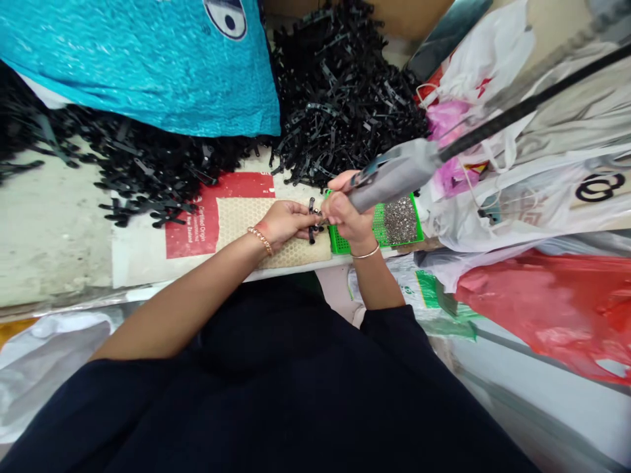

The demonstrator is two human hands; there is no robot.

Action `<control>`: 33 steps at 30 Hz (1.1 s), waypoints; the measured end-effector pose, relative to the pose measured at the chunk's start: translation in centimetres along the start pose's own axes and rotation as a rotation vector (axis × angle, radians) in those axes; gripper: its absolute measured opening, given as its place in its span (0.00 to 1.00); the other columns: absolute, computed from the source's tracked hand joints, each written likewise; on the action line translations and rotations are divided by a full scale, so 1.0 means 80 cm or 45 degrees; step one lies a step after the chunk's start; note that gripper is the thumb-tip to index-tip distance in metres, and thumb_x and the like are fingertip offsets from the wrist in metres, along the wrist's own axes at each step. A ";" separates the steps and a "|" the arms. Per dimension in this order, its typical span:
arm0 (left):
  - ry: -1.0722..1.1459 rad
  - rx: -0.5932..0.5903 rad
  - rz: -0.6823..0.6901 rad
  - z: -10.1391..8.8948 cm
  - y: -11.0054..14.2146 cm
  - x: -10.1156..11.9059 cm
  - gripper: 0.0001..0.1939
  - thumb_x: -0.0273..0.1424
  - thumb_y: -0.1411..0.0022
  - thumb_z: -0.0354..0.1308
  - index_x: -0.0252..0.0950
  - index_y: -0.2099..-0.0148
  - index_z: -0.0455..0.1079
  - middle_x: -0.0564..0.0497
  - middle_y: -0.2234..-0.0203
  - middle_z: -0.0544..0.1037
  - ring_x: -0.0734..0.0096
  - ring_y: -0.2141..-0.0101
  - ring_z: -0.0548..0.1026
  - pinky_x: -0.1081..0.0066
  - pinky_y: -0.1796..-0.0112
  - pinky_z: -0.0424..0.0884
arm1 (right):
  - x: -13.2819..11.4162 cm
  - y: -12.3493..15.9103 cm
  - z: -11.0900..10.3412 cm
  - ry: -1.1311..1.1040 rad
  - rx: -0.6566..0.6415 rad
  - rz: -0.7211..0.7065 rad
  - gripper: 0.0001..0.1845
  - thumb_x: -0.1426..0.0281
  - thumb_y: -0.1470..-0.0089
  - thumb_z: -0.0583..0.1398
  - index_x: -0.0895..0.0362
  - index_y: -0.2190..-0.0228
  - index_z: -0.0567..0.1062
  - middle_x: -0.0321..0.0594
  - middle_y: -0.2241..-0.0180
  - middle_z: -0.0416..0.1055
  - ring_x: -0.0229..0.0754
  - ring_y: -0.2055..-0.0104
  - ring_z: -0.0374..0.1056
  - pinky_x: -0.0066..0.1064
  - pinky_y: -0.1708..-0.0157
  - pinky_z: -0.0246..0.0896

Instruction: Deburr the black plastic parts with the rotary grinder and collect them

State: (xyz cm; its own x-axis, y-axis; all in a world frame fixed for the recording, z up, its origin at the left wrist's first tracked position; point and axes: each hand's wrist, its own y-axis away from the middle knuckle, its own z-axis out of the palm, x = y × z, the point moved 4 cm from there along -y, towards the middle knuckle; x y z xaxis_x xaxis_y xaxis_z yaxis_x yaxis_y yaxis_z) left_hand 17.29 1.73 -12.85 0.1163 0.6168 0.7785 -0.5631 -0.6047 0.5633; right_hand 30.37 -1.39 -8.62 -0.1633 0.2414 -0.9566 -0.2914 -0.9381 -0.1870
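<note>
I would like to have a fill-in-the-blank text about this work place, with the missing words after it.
The colour of the small part in the left hand is ____.
The right hand grips a tool whose body is ____ in colour.
From the person's side, the green basket lies to the ____ of the left hand.
The large shiny bag at the upper left is ____.

Missing words: black; grey; right; blue.
</note>
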 end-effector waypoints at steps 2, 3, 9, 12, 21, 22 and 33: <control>0.028 -0.002 -0.010 0.001 0.002 0.001 0.15 0.28 0.49 0.81 0.30 0.68 0.77 0.46 0.73 0.83 0.70 0.73 0.81 0.72 0.68 0.79 | -0.014 -0.001 0.002 -0.008 -0.013 -0.063 0.27 0.42 0.49 0.69 0.49 0.64 0.71 0.17 0.86 0.52 0.31 0.88 0.49 0.29 0.84 0.55; 0.036 0.007 -0.007 0.001 0.003 0.001 0.14 0.27 0.48 0.80 0.29 0.67 0.77 0.47 0.73 0.83 0.71 0.73 0.81 0.72 0.68 0.79 | -0.020 -0.001 0.003 -0.019 -0.001 -0.092 0.26 0.42 0.47 0.69 0.49 0.63 0.71 0.17 0.86 0.50 0.31 0.88 0.47 0.29 0.84 0.55; 0.040 0.045 0.008 0.001 0.006 0.000 0.12 0.25 0.44 0.78 0.30 0.67 0.76 0.47 0.73 0.83 0.72 0.73 0.81 0.72 0.68 0.79 | -0.049 0.005 -0.009 -0.063 0.132 -0.269 0.15 0.52 0.42 0.69 0.45 0.61 0.73 0.18 0.86 0.48 0.33 0.87 0.48 0.28 0.83 0.55; 0.040 0.044 0.008 0.001 0.006 -0.001 0.11 0.23 0.44 0.77 0.30 0.67 0.76 0.46 0.73 0.83 0.70 0.73 0.81 0.72 0.68 0.80 | -0.060 0.008 -0.034 0.036 0.279 -0.315 0.17 0.53 0.45 0.72 0.46 0.60 0.75 0.20 0.84 0.54 0.33 0.85 0.55 0.28 0.79 0.63; 0.082 0.002 0.073 0.000 0.012 0.002 0.11 0.22 0.45 0.77 0.29 0.65 0.77 0.47 0.71 0.83 0.70 0.71 0.82 0.73 0.67 0.80 | -0.026 0.053 -0.107 0.759 0.595 -0.484 0.42 0.51 0.45 0.70 0.47 0.35 0.62 0.46 0.39 0.66 0.44 0.40 0.71 0.45 0.38 0.72; 0.101 0.018 0.066 -0.002 0.012 0.003 0.10 0.22 0.44 0.76 0.29 0.65 0.76 0.47 0.71 0.83 0.70 0.71 0.82 0.73 0.67 0.80 | -0.021 0.065 -0.110 0.862 0.644 -0.555 0.45 0.50 0.43 0.68 0.47 0.32 0.58 0.48 0.36 0.61 0.46 0.37 0.68 0.48 0.36 0.69; 0.101 0.170 -0.017 0.007 0.010 0.010 0.11 0.17 0.36 0.68 0.30 0.70 0.73 0.47 0.75 0.82 0.71 0.73 0.82 0.74 0.68 0.80 | -0.022 -0.025 -0.105 0.825 0.339 -0.399 0.47 0.45 0.39 0.63 0.34 0.28 0.48 0.41 0.35 0.67 0.44 0.35 0.69 0.47 0.34 0.69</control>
State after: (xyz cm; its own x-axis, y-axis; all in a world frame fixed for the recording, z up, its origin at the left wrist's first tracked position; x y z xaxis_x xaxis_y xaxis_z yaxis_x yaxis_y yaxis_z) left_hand 17.39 1.48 -11.63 0.0548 0.6600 0.7492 -0.4475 -0.6546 0.6094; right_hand 39.16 -2.00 -8.47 0.5254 0.2155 -0.8231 -0.4636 -0.7388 -0.4892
